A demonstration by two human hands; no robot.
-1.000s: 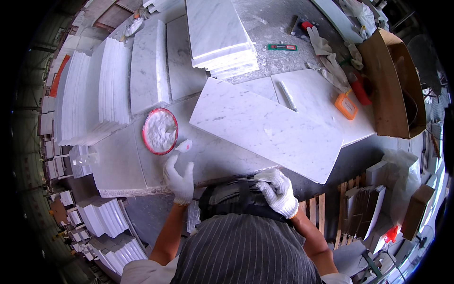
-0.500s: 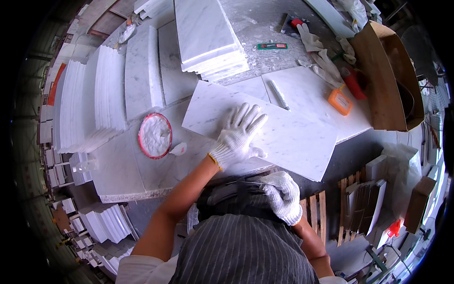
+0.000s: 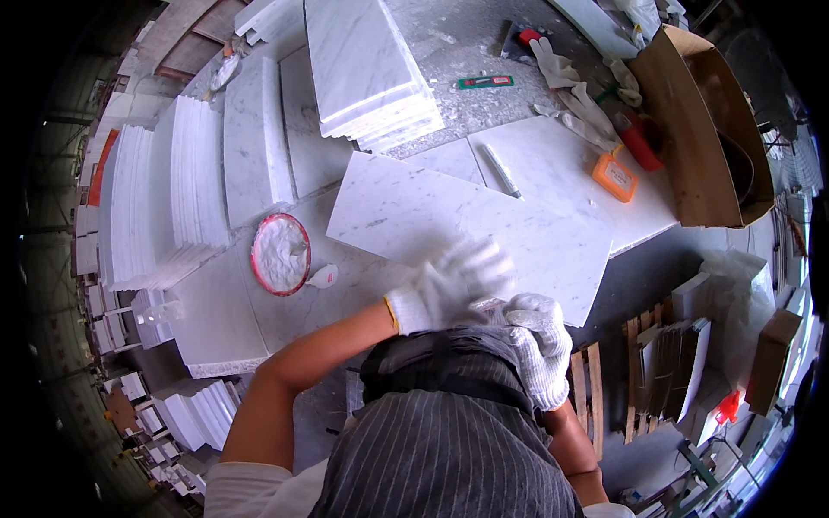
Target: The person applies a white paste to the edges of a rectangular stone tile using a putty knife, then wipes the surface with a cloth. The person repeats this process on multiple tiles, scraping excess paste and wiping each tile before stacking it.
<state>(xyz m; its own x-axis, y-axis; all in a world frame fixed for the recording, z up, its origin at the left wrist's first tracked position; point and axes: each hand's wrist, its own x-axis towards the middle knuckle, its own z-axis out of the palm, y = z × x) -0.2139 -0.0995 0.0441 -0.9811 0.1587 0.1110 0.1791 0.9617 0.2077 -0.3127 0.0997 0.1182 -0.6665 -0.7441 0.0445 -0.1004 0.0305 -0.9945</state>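
A large white marble slab (image 3: 466,220) lies at an angle on the worktable in front of me. My left hand (image 3: 449,285), in a white knit glove, is blurred over the slab's near edge with its fingers apart, holding nothing. My right hand (image 3: 540,341), also gloved, sits curled just off the slab's near corner, against my body. A small pale thing (image 3: 488,304) shows at its fingertips, between the two hands; I cannot tell what it is.
A red-rimmed bowl of white powder (image 3: 280,253) and a small scraper (image 3: 321,276) lie left of the slab. Marble tile stacks (image 3: 367,69) stand behind. A marker (image 3: 501,170), an orange box (image 3: 615,176) and a cardboard box (image 3: 708,129) are to the right.
My left hand went from beside the powder bowl onto the slab's middle, then drew back to its near edge next to my right hand. The right hand has barely moved.
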